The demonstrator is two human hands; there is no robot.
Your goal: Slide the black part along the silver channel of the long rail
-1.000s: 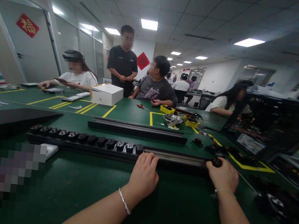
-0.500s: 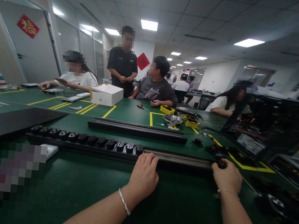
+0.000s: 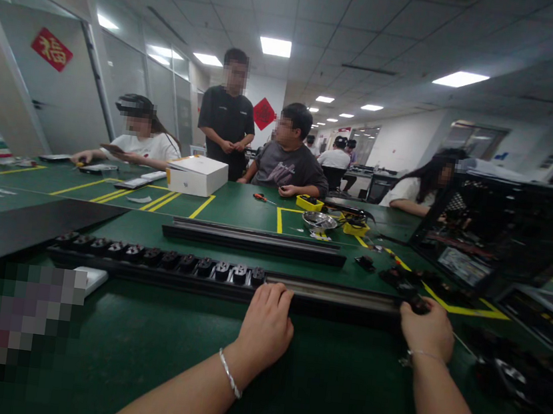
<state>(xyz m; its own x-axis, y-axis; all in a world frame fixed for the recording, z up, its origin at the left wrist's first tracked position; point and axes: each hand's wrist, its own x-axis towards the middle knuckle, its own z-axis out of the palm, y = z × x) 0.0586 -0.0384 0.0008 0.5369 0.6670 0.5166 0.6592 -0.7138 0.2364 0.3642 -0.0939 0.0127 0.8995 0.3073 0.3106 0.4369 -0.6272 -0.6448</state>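
Here your hands hold the rail (image 3: pixel 326 292) on the counter (image 3: pixel 187 357).
Left hand (image 3: pixel 266 326) presses its edge; right hand (image 3: pixel 426 331) pinches a black piece (image 3: pixel 418 307) at the end, probably feeding it in.

We note both forearms reaching forward from the lower edge of the view, bare to the elbow, palms turned down. Our left hand (image 3: pixel 266 326) sits near centre, wrist slightly raised, fingers curled forward over their tips with the knuckles uppermost; a thin bracelet circles that wrist. Our right hand (image 3: pixel 427 329) lies further out to the right, fingers bent and closed at the front, thumb side toward centre. A fine bracelet also shows on that wrist.
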